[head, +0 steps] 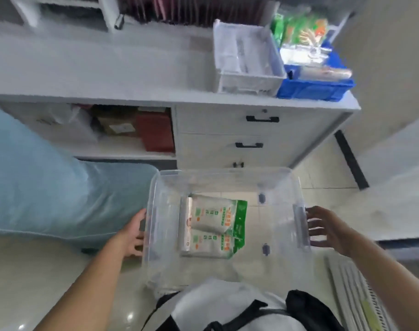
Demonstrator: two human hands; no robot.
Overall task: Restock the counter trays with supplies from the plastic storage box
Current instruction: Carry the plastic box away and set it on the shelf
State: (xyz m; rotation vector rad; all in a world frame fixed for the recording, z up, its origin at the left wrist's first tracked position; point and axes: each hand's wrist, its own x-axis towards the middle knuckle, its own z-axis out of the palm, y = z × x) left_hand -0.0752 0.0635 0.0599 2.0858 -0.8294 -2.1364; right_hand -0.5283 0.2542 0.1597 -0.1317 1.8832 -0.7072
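A clear plastic storage box [225, 185] sits low down, over the pale tiled floor [323, 173], right in front of a white cabinet with drawers [251, 132]. The box has no lid on it. Inside, near the middle of its bottom, lie two white and green packets [213, 225], one partly on top of the other. The left hand [133, 235] is at the left wall of the box, with its fingers spread and touching the side. The right hand [323, 226] is at the right wall, near the grey handle there, fingers spread wide; I cannot tell if it touches the box. Neither hand holds anything closed in its grip. Up on the white worktop [96, 68] stand two trays side by side and touching. The grey tray [246, 84] on the left holds clear wrapped things that are too blurry to make out. The blue tray [316, 89] on the right is piled with green and white packets [299, 29] and some clear bags. To the left of the box is something big and light blue [36, 182]. An open shelf under the worktop holds a brown box [115, 125] and a red box [156, 132].
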